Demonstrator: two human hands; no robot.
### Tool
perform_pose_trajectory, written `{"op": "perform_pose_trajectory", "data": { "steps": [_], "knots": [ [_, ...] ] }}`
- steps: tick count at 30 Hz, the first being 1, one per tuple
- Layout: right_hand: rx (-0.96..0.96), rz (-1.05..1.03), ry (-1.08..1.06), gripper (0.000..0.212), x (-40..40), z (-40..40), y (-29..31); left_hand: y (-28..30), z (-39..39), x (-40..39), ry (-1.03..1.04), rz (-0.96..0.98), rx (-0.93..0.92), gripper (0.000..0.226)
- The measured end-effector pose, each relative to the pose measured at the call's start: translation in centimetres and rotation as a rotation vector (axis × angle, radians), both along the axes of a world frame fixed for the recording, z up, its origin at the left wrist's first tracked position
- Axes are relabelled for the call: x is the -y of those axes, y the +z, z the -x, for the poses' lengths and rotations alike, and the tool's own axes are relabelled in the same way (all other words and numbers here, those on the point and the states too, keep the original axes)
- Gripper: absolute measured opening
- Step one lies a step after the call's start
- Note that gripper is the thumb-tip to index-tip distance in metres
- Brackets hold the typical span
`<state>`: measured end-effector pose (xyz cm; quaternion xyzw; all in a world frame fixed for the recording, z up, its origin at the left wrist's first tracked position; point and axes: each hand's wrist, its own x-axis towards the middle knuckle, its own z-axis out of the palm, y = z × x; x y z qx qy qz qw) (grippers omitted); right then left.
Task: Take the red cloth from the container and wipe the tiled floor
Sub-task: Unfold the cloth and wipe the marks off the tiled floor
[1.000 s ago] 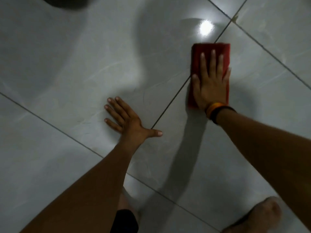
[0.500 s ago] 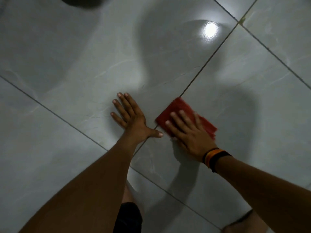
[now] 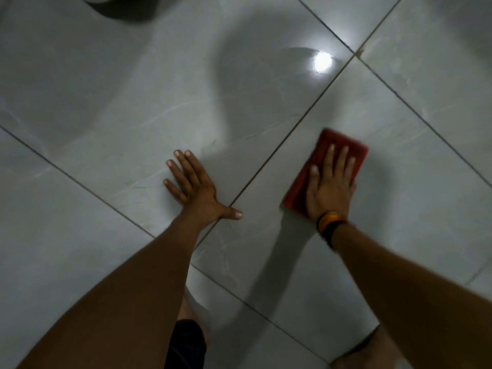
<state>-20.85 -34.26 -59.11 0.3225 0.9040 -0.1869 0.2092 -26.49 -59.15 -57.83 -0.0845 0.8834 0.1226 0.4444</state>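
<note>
- Pale glossy floor [image 3: 266, 107] tiles with dark grout lines fill the view, with a bright lamp glare [image 3: 322, 62] reflected near the top right.
- Red cloth [image 3: 314, 177], folded into a rectangle, lies flat on the tile to the right of a diagonal grout line [image 3: 292, 129].
- Right hand [image 3: 330, 187] lies palm down on the cloth, fingers straight and slightly spread, covering much of it; it presses rather than pinches.
- Left hand [image 3: 197, 187] is planted bare on the neighbouring tile, fingers fanned and thumb out to the right, propping the body and holding nothing.
- The cloth's long axis runs up and to the right, roughly in line with the right forearm.
- The cloth sits well to the right of the left hand, so the right hand alone seems placed to drive the next stroke.
- A dark rounded object [image 3: 119, 9] at the top edge may be the container; I cannot tell.
</note>
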Motion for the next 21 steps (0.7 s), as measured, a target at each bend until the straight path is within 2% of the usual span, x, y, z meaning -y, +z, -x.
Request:
{"op": "perform_pose_trajectory", "data": {
  "steps": [2, 4, 7, 9, 10, 12, 14, 18, 21],
  "knots": [
    [0.109, 0.033, 0.070, 0.065, 1.7, -6.0, 2.1, 0.6, 0.1, -0.2, -0.014, 0.033, -0.008, 0.191],
    [0.135, 0.043, 0.208, 0.064, 2.5, -8.9, 3.6, 0.9, 0.0, -0.1, 0.001, 0.035, -0.062, 0.184],
    [0.011, -0.024, 0.182, 0.068, 0.7, -6.9, 3.4, 1.1, -1.8, 0.5, 0.041, -0.030, -0.190, 0.165],
    [0.048, -0.059, 0.203, 0.076, -1.1, -3.8, 2.8, 1.7, -3.6, 1.1, -0.002, -0.079, -0.253, 0.149],
    [0.103, -0.072, 0.280, 0.071, -1.9, -2.7, 2.6, 2.3, -4.6, 1.3, -0.045, -0.098, -0.265, 0.141],
    [0.188, -0.061, 0.406, 0.046, -3.0, -2.2, 3.2, 3.8, -6.6, 1.3, -0.118, -0.133, -0.249, 0.127],
    [0.207, 0.043, 0.376, 0.031, -3.4, -3.2, 5.2, 5.8, -8.3, 0.7, -0.117, -0.176, -0.202, 0.121],
    [0.028, 0.216, 0.214, 0.025, -3.8, -8.0, 13.5, 11.6, -9.9, -4.0, -0.180, -0.348, -0.156, 0.124],
    [-0.199, 0.340, 0.144, 0.020, -5.2, -12.7, 21.9, 17.4, -9.8, -10.3, -0.375, -0.467, -0.170, 0.122]
  ]
}}
